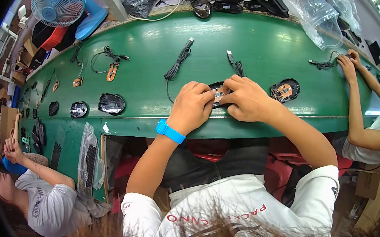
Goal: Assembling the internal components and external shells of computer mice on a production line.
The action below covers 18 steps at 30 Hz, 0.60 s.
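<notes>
An opened computer mouse (218,93), a black shell with an orange circuit board in it, lies at the near side of the green bench. My left hand (191,107), below it a blue wristband (170,131), grips the mouse's left side with bent fingers. From the right, my right hand (247,98) closes on the same mouse, thumb and fingers pressed over the board. My fingers hide much of the shell. Just beyond the hands lie a bundled black cable (179,61) and a second cable (236,64) with a USB plug.
Another opened mouse (285,90) lies to the right. Mouse shells (111,104) and circuit boards with cables (112,71) line the green bench (151,45) at left. A blue fan (58,2) stands far left. Co-workers sit at both sides, one's hands (349,61) at far right.
</notes>
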Each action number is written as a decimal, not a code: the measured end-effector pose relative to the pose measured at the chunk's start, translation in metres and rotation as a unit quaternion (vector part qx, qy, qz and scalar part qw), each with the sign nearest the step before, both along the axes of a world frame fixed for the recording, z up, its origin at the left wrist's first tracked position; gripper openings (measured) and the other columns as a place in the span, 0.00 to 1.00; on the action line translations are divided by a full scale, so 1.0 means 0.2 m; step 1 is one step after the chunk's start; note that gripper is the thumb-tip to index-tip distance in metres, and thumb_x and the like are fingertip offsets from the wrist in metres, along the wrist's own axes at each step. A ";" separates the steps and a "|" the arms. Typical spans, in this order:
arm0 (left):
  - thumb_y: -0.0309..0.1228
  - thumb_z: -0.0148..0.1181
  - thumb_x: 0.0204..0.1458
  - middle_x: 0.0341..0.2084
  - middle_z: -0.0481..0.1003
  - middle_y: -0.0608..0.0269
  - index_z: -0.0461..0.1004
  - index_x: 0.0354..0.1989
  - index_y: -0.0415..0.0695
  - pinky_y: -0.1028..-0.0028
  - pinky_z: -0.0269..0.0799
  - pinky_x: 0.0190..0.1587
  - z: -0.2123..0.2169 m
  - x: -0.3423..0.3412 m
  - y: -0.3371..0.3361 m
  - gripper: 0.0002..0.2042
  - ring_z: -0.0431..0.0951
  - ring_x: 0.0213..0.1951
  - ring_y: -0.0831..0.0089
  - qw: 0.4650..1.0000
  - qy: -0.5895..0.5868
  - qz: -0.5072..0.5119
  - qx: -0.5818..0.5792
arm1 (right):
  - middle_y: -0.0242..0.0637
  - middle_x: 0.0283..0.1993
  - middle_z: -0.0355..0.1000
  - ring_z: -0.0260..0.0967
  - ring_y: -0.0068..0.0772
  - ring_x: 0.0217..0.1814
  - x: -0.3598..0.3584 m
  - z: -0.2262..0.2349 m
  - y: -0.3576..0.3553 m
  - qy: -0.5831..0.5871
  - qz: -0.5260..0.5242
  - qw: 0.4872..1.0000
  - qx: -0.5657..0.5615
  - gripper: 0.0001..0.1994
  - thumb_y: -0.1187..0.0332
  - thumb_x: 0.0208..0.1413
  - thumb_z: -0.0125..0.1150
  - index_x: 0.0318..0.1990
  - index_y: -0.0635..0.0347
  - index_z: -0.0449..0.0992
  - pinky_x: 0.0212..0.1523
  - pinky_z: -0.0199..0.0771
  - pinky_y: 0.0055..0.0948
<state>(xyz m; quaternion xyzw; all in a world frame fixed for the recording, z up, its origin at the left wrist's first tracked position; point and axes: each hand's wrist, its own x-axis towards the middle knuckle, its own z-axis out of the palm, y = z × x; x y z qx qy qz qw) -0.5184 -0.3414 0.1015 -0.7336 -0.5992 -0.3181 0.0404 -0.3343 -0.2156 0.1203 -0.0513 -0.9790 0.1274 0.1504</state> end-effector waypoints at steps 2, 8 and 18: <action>0.22 0.67 0.44 0.36 0.77 0.59 0.79 0.32 0.41 0.60 0.73 0.48 0.00 0.01 0.00 0.07 0.76 0.42 0.56 1.000 0.006 0.000 0.000 | 0.36 0.41 0.70 0.66 0.38 0.50 0.01 0.00 0.00 -0.004 -0.004 1.000 0.013 0.12 0.67 0.43 0.59 0.36 0.52 0.85 0.48 0.68 0.37; 0.23 0.66 0.44 0.35 0.76 0.59 0.78 0.32 0.41 0.59 0.72 0.48 0.01 -0.01 0.01 0.06 0.75 0.42 0.57 0.999 0.027 -0.009 0.014 | 0.39 0.44 0.70 0.68 0.43 0.49 0.02 -0.01 0.00 0.038 0.017 0.999 0.012 0.17 0.73 0.39 0.59 0.39 0.54 0.84 0.50 0.71 0.40; 0.22 0.63 0.45 0.40 0.74 0.53 0.78 0.33 0.40 0.57 0.72 0.50 0.01 0.01 0.00 0.06 0.75 0.45 0.53 0.999 0.000 -0.020 0.037 | 0.44 0.51 0.73 0.71 0.44 0.56 0.41 0.03 0.23 0.245 -0.182 0.949 -0.084 0.18 0.81 0.43 0.53 0.42 0.61 0.83 0.55 0.72 0.36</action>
